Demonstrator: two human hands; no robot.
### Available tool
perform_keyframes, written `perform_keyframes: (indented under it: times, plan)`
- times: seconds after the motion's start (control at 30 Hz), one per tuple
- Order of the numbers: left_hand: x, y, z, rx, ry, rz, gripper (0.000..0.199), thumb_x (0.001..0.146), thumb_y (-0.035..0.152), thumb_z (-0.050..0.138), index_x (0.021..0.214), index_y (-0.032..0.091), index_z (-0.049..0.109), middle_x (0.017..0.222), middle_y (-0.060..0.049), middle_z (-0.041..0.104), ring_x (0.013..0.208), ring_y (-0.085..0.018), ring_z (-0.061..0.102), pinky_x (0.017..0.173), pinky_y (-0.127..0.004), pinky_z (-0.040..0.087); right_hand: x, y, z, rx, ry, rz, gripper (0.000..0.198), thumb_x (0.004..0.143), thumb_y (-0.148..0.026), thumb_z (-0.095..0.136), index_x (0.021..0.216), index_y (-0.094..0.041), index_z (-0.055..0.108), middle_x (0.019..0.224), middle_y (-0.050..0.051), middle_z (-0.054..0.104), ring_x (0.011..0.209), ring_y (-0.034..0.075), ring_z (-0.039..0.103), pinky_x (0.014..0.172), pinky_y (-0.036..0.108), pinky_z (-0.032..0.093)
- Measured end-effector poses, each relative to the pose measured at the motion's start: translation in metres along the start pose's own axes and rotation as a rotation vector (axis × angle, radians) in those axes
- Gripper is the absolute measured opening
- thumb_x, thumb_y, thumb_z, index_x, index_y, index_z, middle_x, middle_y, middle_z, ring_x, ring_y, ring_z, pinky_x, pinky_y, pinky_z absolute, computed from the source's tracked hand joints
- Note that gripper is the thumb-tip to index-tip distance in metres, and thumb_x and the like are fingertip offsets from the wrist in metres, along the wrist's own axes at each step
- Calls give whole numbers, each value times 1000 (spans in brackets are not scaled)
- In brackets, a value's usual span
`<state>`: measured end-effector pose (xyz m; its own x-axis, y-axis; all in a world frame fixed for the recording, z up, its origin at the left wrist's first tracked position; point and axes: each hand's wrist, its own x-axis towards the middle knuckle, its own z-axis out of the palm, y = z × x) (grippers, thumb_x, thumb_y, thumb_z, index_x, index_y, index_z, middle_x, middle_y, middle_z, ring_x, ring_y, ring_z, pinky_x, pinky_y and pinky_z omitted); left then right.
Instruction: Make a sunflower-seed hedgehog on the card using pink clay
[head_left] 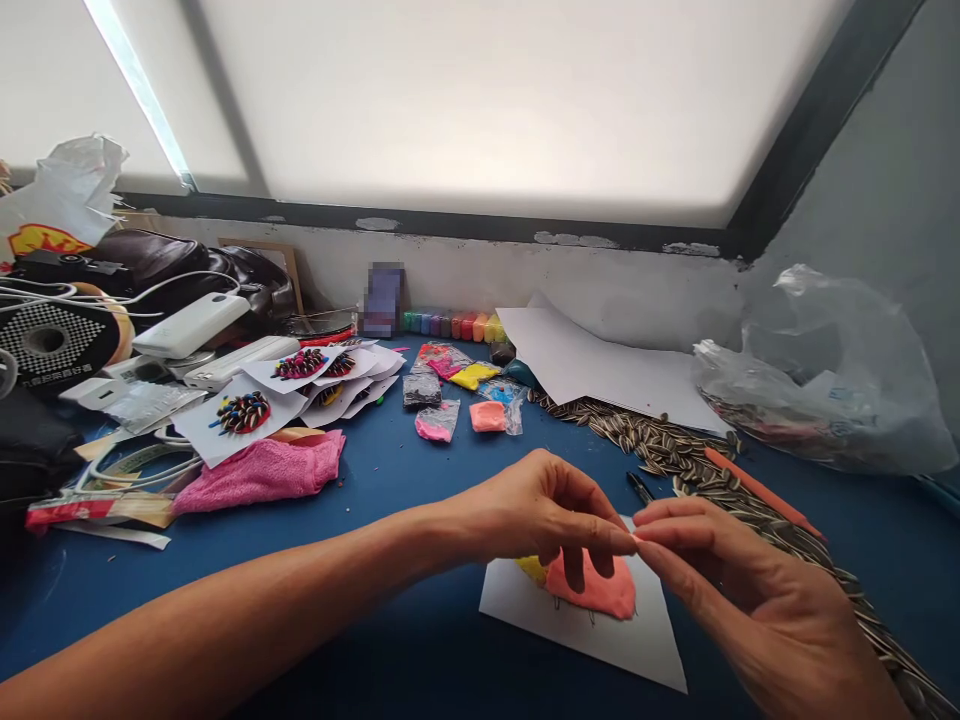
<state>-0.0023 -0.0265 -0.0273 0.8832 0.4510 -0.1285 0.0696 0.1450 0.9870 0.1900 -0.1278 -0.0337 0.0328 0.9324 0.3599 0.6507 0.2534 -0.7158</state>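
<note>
My left hand (pixel 551 510) reaches in from the left, its thumb and forefinger pinched together. Its fingertips meet those of my right hand (pixel 765 590), which is also closed in a pinch. Between the tips shows a tiny pale speck, too small to name. Just below lies a white paper card (pixel 630 655) with a flattened patch of coral-pink clay (pixel 600 590) on it. Yellow clay (pixel 531 569) adjoins the pink at its left, partly hidden by my left hand. Short drawn lines stick out under the pink shape.
Striped sunflower seeds (pixel 637 437) spread along the right, with an orange stick (pixel 761 490) and a black pen (pixel 640 488) near them. Clay packets (pixel 488 416), white sheets (pixel 600 360), a plastic bag (pixel 847 380), seed-covered cards (pixel 244 412) and a pink cloth (pixel 262 472) lie around.
</note>
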Motion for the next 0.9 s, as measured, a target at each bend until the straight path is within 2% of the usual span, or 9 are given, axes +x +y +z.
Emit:
perform_keyframes:
  times: [0.2, 0.3, 0.33, 0.4, 0.47, 0.5, 0.6, 0.73, 0.9]
  plan:
    - [-2, 1, -2, 47, -27, -10, 33, 81, 45, 71, 90, 13, 73, 73, -2, 67, 52, -8, 59, 51, -19, 40, 1, -2, 2, 35, 15, 13, 19, 80, -46, 70, 84, -29, 77, 97, 4, 74, 89, 21, 72, 69, 22, 60]
    - [-2, 3, -9, 129, -68, -46, 34, 83, 40, 67, 105, 15, 72, 84, -4, 71, 55, -9, 61, 54, -20, 43, 2, -7, 4, 34, 48, 27, 21, 79, -47, 69, 79, -28, 76, 92, 4, 74, 84, 20, 73, 66, 21, 60]
    - [-2, 5, -12, 200, -31, -48, 36, 84, 37, 66, 112, 15, 70, 87, -5, 71, 55, -9, 61, 55, -21, 44, 2, -8, 4, 38, 55, 36, 21, 79, -48, 69, 78, -28, 76, 91, 4, 74, 82, 20, 72, 65, 21, 60]
    - [-2, 7, -21, 405, 120, -27, 36, 83, 29, 63, 116, 14, 67, 89, -5, 71, 58, -9, 60, 56, -22, 45, 3, -7, 5, 36, 43, 67, 23, 80, -49, 67, 78, -27, 74, 90, 3, 74, 82, 19, 72, 66, 20, 59]
    - [-1, 8, -29, 626, 243, 6, 30, 80, 22, 63, 107, 12, 70, 88, -6, 70, 65, -11, 60, 58, -21, 45, 3, -4, 5, 6, -13, 93, 23, 83, -49, 64, 81, -27, 72, 94, 2, 73, 85, 18, 71, 69, 20, 58]
    - [-1, 9, -33, 710, 259, 15, 26, 78, 19, 63, 101, 12, 71, 87, -5, 70, 70, -12, 60, 60, -21, 44, 2, -3, 5, -17, -53, 96, 22, 85, -48, 62, 84, -28, 71, 95, 1, 72, 86, 18, 70, 70, 20, 57]
    - [0, 8, -41, 801, 197, 10, 18, 75, 16, 63, 90, 12, 72, 83, -4, 68, 74, -12, 59, 60, -20, 42, 2, 1, 4, -81, -146, 69, 23, 90, -47, 56, 89, -28, 68, 88, -1, 70, 78, 14, 67, 65, 19, 54]
    - [1, 3, -45, 796, 90, -19, 17, 76, 19, 64, 89, 12, 71, 80, -2, 67, 68, -10, 57, 57, -19, 41, 5, -2, 8, -128, -231, 23, 24, 93, -45, 51, 87, -28, 67, 80, -3, 67, 67, 13, 63, 57, 19, 50]
    - [5, -3, -46, 850, 64, 4, 19, 72, 18, 64, 90, 13, 70, 78, 0, 66, 67, -10, 58, 56, -19, 40, 11, -6, 21, -200, -239, -98, 27, 94, -41, 51, 76, -27, 65, 68, -2, 61, 62, 13, 58, 58, 22, 47]
